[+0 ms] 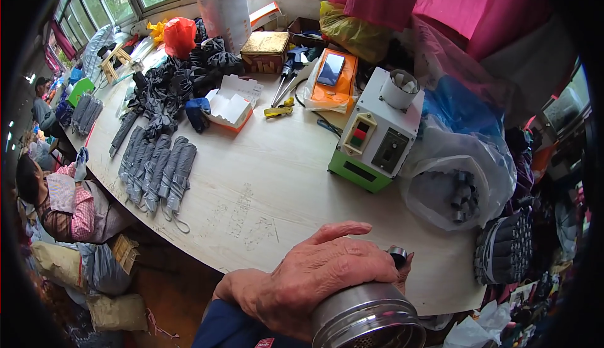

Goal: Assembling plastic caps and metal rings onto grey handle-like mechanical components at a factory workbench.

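Observation:
From the lower edge comes my left hand [333,263], in a navy sleeve. Its fingers wrap round a stainless steel flask [368,307], whose round mouth tips toward me and shows a perforated strainer inside. One finger sticks out, apart from the metal. Just beyond the knuckles a small silver cap with a dark hollow [397,256] shows, beside a bit of darker finger [406,272]. That may be my right hand; the rest of it is hidden, and its grip cannot be made out.
A white and green machine [371,134] with buttons stands right of centre, beside a clear bag [434,213] of small metal caps. Folded grey umbrellas [157,168] lie left, with dark umbrellas [167,84] behind. An open white box [233,99] sits mid-table. Another person [69,203] is at far left.

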A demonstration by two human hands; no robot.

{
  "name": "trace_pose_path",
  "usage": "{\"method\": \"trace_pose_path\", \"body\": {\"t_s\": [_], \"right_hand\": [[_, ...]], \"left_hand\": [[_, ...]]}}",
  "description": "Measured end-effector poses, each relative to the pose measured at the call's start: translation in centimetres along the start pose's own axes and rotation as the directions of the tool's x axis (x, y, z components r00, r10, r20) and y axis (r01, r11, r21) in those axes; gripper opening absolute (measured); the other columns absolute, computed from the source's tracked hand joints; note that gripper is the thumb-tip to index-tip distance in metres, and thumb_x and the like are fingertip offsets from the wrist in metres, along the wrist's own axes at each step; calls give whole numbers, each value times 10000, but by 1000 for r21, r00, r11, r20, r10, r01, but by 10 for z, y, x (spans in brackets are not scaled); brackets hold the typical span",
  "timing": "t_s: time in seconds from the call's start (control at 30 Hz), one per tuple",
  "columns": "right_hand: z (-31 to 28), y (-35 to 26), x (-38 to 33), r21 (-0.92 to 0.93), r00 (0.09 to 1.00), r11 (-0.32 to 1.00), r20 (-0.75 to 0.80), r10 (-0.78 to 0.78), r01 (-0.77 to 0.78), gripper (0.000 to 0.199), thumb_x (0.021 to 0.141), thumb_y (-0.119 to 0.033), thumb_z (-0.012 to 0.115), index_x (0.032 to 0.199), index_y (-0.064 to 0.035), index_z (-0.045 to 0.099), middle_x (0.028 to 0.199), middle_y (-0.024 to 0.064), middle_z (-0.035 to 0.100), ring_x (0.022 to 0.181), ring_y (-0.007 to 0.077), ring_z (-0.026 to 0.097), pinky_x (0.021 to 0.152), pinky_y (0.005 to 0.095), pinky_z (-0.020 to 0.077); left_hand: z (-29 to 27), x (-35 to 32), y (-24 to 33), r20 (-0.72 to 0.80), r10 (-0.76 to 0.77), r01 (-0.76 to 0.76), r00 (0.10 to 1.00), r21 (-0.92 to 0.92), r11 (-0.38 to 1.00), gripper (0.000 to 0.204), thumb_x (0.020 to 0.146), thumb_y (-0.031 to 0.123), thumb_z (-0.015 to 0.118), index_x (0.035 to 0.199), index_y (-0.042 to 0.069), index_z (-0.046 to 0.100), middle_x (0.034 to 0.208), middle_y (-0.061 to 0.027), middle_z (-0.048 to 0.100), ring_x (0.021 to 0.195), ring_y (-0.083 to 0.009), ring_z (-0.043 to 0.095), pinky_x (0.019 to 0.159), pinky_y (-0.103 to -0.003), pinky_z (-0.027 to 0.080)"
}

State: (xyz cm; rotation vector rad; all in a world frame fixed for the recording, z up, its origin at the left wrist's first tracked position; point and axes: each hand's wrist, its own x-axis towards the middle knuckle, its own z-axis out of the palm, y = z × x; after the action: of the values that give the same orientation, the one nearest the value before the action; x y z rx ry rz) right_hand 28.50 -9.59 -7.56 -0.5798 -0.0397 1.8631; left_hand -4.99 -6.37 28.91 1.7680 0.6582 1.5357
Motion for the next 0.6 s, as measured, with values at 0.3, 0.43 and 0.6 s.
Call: {"method": "trace_pose_path", "body": {"t_s": [0.3, 0.43, 0.6], "right_hand": [[2, -3, 1, 74, 998, 996, 47, 47, -50, 699, 856, -672, 491, 1184, -58, 555, 1051, 225, 573, 821, 312, 553, 693, 395, 451], [0, -3, 2, 65, 998, 997, 45, 47, -50, 692, 866, -666, 475, 1187, -58, 554, 1050, 225, 573, 816, 311, 548, 692, 396, 447], [-1, -1, -2, 59, 998, 997, 39, 42, -45, 679, 872, -655, 472, 1182, -57, 556, 1042, 222, 578, 810, 312, 549, 690, 401, 447]], "left_hand": [[2, 3, 2, -91, 14, -17, 996, -37, 999, 366, 834, 383, 652, 900, 23, 641, 787, -148, 694, 791, -260, 695, 917, -518, 455], [-3, 5, 2, -48, 40, -39, 998, 32, 999, 328, 822, 352, 660, 899, 34, 642, 796, -144, 696, 791, -259, 695, 913, -510, 461], [-5, 6, 3, -28, 48, -47, 998, 64, 997, 276, 818, 301, 659, 902, 39, 636, 807, -140, 699, 795, -263, 694, 908, -507, 465]]}}
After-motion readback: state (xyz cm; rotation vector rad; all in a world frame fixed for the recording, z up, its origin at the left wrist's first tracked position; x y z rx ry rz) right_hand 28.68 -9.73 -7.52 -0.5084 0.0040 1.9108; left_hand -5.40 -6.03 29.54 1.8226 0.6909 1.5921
